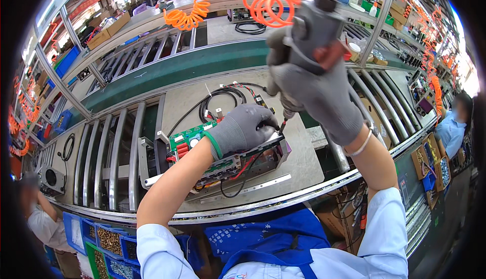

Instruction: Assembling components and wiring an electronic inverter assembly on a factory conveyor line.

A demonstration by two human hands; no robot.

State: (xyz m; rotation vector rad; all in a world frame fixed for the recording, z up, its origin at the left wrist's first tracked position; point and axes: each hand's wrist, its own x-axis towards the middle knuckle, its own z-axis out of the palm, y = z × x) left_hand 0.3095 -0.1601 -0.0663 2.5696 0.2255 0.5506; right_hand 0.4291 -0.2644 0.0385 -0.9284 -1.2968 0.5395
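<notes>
My right hand [329, 99], in a grey glove, is wrapped round a grey power screwdriver [316, 28] with a red part on its side. The tool points downward, its bit by the right end of an open metal chassis [147, 162]. My left hand [240, 129], gloved in grey with a green cuff, rests over the chassis with fingers curled near the bit. What those fingers pinch is hidden. A green circuit board [193, 136] and red and black wires show in the chassis. Behind it, a coiled black cable [202, 109] lies on a grey work board [304, 165].
Metal rollers [119, 157] flank the work board on both sides. Orange coiled hoses [187, 18] hang beyond. Blue bins of small fasteners [109, 241] stand at lower left. Co-workers are at the left and right [452, 132] edges. Another unit [50, 180] sits on the line at left.
</notes>
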